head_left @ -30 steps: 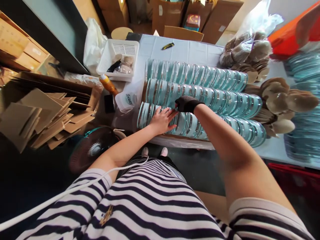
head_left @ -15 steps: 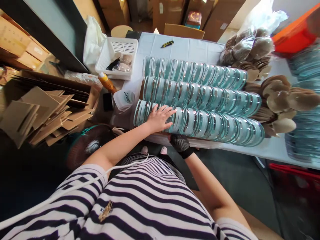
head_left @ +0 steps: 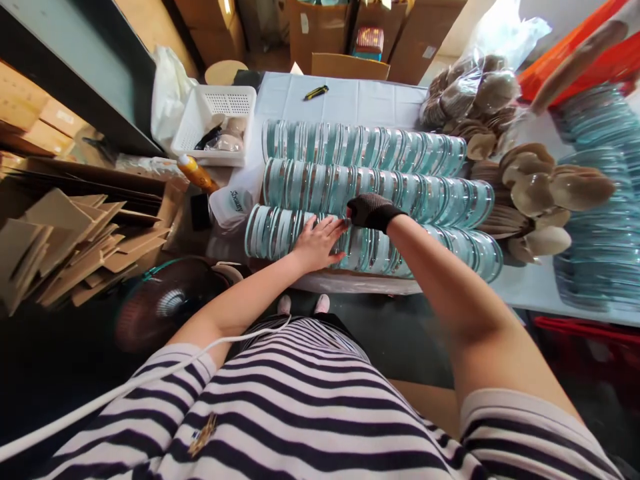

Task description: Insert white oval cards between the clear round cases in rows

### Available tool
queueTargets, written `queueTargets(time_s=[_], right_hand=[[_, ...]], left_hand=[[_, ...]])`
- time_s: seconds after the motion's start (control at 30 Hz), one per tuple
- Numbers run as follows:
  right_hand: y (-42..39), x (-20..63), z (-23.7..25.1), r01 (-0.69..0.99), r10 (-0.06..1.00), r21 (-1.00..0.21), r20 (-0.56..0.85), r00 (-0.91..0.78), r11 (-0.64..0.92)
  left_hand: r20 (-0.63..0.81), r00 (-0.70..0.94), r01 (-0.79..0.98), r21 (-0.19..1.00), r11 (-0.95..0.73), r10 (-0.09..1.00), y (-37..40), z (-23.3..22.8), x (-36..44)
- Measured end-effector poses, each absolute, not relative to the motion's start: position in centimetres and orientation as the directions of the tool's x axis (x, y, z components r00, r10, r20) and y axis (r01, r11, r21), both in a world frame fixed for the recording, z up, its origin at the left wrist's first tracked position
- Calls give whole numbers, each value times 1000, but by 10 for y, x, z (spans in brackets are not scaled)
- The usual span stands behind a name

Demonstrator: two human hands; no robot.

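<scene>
Landmark: near row of glass discs (head_left: 370,243), the closest of three overlapping rows on the counter (head_left: 350,100).

- Cardboard sheets (head_left: 75,240): loose heap, well left of the near row, off the counter.
- White basket (head_left: 215,123): left of and behind the near row, on the counter's far left corner.
- Orange-capped bottle (head_left: 195,173): lying just left of the near row's end.
- Left hand (head_left: 317,241): bare, fingers spread and flat, palm pressed on the upper edges of the near row's left part; clamped on nothing.
- Near row: round, teal-edged, mirror-like discs leaning on one another like fallen dominoes, along the counter's front edge. Judged stiff, smooth, slippery on the faces, brittle and likely sharp at the rims; heavy as a row, light singly. Best taken one at a time by opposite rim edges, with the neighbours steadied.
- Right hand (head_left: 373,210): in a dark mesh glove, curled over the near row just right of the left hand; whether it pinches a disc cannot be told.
- Tan round pads (head_left: 540,193): piled right of the near row.
</scene>
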State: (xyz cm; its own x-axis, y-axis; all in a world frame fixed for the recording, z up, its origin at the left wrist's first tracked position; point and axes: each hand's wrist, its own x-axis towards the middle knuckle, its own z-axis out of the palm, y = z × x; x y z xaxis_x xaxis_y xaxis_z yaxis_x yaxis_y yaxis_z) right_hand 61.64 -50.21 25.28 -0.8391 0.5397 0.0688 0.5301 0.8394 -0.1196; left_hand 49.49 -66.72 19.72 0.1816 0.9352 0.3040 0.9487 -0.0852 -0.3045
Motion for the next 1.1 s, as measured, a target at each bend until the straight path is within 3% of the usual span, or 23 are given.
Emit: queueTargets(time_s=[0.13,0.33,0.43,0.6,0.63,0.7,0.83,0.9,1.1], right_hand=[[-545,657,213,488,526,-202,244,-815,849],[-616,660,88,518,555,-204,222,-802,830],[-618,661,66,521,579,-258,275,-767,813],[-555,696,140,624,693,-347,539,-479,700],[-537,698,161,657,710,-320,507,-490,682],[-501,691,197,701,735,-234,315,-601,674],[-456,657,228,568,570,-96,-3,-821,817],[-450,647,229,492,489,-71,-55,-870,868],[-462,648,233,382,384,-99,0,-923,919]], left_hand=[[303,173,952,-296,-80,937,-669,198,496],[314,169,952,-299,-72,934,-672,199,497],[324,158,953,-296,-58,933,-673,201,501],[340,217,947,-302,-112,915,-656,200,529],[332,222,946,-302,-119,917,-651,198,535],[314,209,947,-300,-112,926,-640,193,543],[310,183,953,-290,-91,933,-630,188,543],[316,179,954,-287,-86,932,-631,188,541],[315,163,951,-303,-64,935,-635,190,543]])
